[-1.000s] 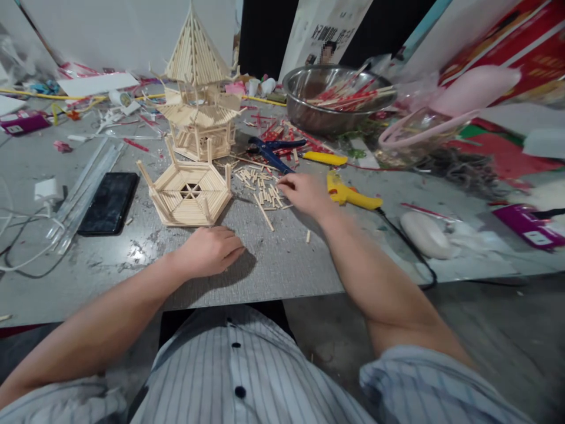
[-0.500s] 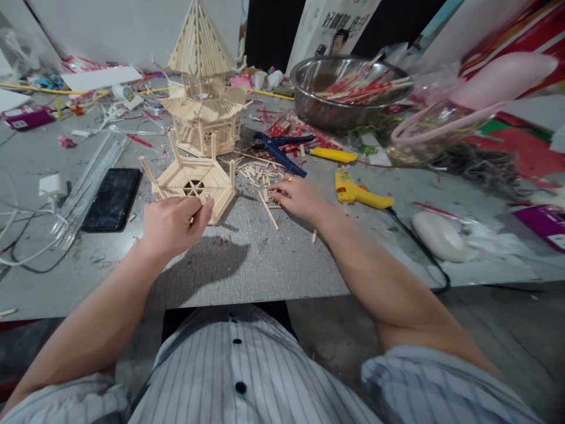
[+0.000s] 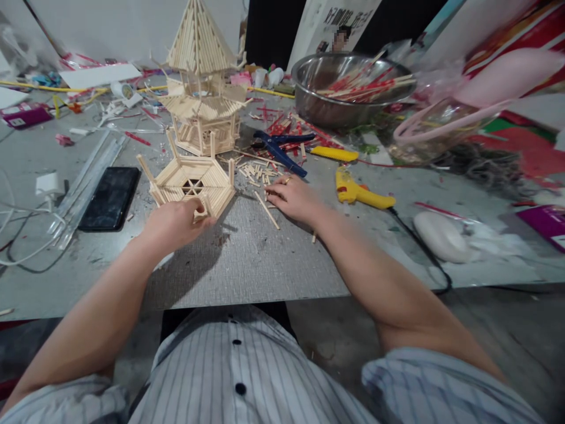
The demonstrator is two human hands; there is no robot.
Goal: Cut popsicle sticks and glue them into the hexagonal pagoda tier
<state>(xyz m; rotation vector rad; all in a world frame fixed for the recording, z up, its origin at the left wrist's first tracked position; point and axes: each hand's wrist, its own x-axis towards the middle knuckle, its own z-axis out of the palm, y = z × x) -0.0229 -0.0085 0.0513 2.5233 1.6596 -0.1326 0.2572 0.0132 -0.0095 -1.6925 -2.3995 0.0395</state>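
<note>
My left hand (image 3: 176,225) is at the near edge of a hexagonal wooden-stick base (image 3: 172,189) with upright corner posts. Its fingers are curled beside a near post; what lies between them is hidden. My right hand (image 3: 292,199) rests low over a scatter of short wooden sticks (image 3: 256,172), fingertips pinched on one small piece. A longer stick (image 3: 267,211) lies just left of that hand. Behind the base stands a tiered stick pagoda (image 3: 200,109) with a pointed roof.
Blue pliers (image 3: 282,152), a yellow utility knife (image 3: 334,154) and a yellow glue gun (image 3: 364,191) lie to the right. A steel bowl (image 3: 318,109) holding red-and-wood sticks stands behind them. At left are a black phone (image 3: 110,199) and a white charger (image 3: 50,185).
My left hand has lowered slightly toward the near post of the base, its fingers less tightly folded. My right hand has slid a little left over the short sticks.
</note>
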